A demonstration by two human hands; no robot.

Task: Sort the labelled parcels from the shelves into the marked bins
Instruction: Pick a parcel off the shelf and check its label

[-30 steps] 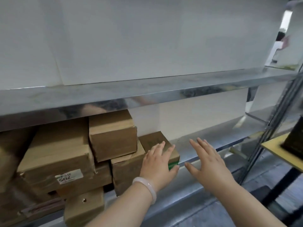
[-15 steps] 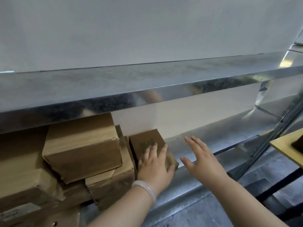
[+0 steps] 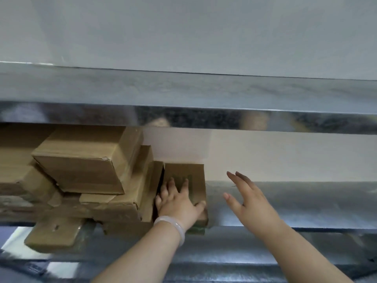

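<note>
The left hand (image 3: pixel 177 203) has its grip clamped across the small parcel (image 3: pixel 193 176), with the thumb on the parcel's right edge and the fingers spread over its top and into the gap at its left. The right hand (image 3: pixel 248 201), just right of the parcel, is spread flat and touches nothing. The parcel sits on the shelf (image 3: pixel 295 203). No bin is in view, so lifting out, reading and binning all seem left to do. Left of the parcel leans a crooked stack of boxes (image 3: pixel 81 166), matte brown cardboard with dented corners, against the shelf's glossy mottled sheet metal. A greenish mark on the parcel is too blurred to read.
</note>
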